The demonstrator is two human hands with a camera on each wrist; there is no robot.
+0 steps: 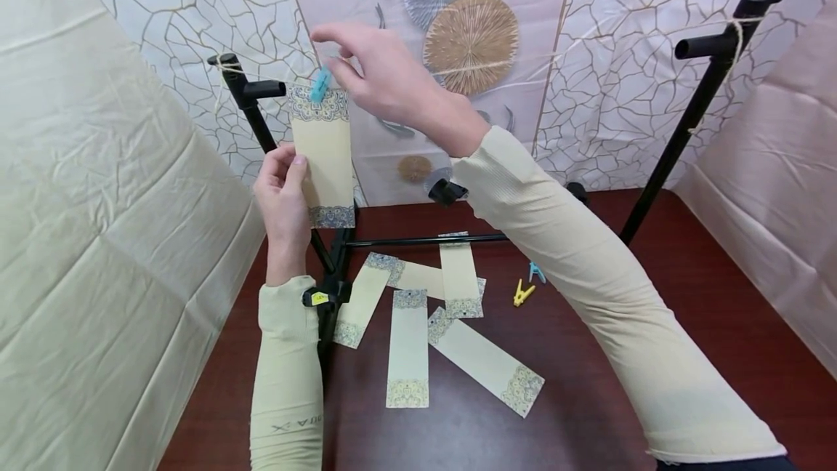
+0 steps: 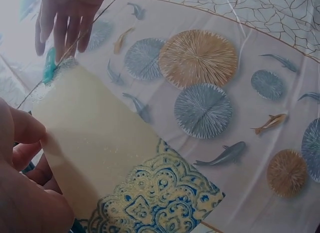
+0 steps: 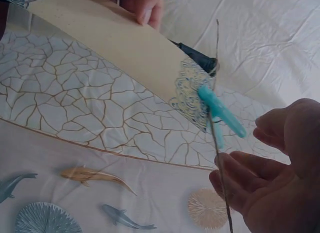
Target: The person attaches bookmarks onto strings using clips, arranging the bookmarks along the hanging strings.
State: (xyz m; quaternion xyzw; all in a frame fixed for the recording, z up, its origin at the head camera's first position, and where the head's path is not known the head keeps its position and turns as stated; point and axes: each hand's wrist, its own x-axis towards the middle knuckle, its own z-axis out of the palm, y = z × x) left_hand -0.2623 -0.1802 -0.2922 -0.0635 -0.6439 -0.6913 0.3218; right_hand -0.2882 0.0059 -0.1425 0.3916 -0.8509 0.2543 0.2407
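Observation:
A cream bookmark-like card (image 1: 325,158) with patterned blue-and-gold ends hangs from a thin cord (image 3: 215,138) at the left. One light-blue clothespin (image 3: 220,110) clips its top edge to the cord. My left hand (image 1: 285,187) pinches the card's left edge between thumb and fingers, around mid-height. Beside the clothespin is my right hand (image 1: 392,82), its thumb and fingers spread apart with nothing between them. In the right wrist view a gap shows between the clothespin and that thumb.
Several similar cards (image 1: 408,347) lie on the dark red table (image 1: 588,413), some overlapping. A yellow clothespin (image 1: 522,293) and another blue clothespin (image 1: 536,272) lie to their right. Black posts (image 1: 680,129) of a stand hold the cord's ends, joined by a low crossbar (image 1: 425,240).

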